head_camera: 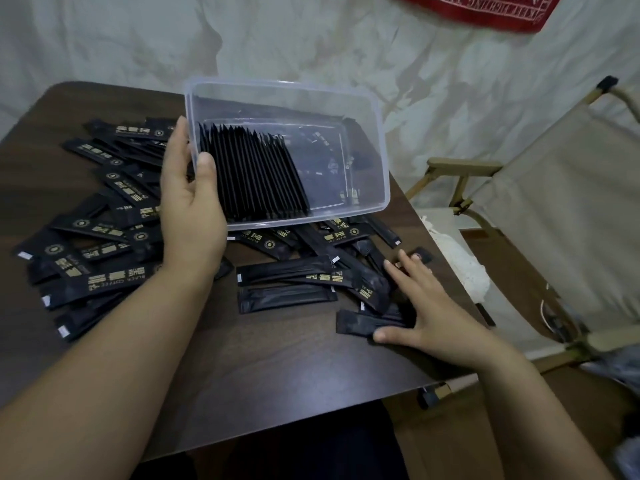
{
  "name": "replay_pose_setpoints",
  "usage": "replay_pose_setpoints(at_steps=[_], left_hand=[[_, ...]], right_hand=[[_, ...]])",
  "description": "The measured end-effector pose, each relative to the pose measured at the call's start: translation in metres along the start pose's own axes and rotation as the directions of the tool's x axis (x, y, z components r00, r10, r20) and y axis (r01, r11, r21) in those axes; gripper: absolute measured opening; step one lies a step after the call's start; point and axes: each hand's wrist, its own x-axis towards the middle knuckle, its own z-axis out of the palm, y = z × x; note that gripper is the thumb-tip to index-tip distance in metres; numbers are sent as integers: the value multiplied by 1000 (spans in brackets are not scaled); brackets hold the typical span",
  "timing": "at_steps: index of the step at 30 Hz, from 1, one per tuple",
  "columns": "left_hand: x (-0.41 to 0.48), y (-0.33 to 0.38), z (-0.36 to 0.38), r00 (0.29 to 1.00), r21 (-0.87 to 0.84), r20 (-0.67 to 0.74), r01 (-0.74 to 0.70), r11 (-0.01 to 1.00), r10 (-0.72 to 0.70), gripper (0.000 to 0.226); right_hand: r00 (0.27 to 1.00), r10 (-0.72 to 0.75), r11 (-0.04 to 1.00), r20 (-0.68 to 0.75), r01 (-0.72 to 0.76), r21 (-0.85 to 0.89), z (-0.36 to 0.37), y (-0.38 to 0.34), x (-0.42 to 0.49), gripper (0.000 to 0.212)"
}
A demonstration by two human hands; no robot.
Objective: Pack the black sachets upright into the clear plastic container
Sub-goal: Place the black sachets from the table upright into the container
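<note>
Black sachets (287, 271) lie all over the dark table (242, 358). Nearest, the right hand (429, 306) rests flat on a few of them, fingers spread wide, holding none. One sachet (360, 323) sticks out by its thumb, its long side running left to right. Farther back, the left hand (190, 209) grips the left end of the clear container (374, 140), which is tipped up. A row of sachets (252, 174) stands inside at that end. The free space is on the right hand's side.

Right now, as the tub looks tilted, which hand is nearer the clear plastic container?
Left. The left hand grips the clear plastic container by its left wall, thumb over the rim; the right hand rests on loose sachets, apart from it.
</note>
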Motion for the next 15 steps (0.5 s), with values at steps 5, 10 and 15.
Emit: replay_pose_setpoints(at_steps=[5, 10, 15], left_hand=[[5, 0, -5, 999, -46, -48, -25, 999, 23, 47], [12, -2, -13, 995, -57, -100, -20, 998, 14, 47], [10, 2, -10, 996, -51, -91, 10, 999, -14, 45]], right_hand=[[977, -69, 997, -203, 73, 13, 9, -15, 23, 95], [974, -71, 988, -213, 98, 121, -1, -26, 36, 104], [920, -95, 978, -380, 157, 135, -4, -26, 24, 96]])
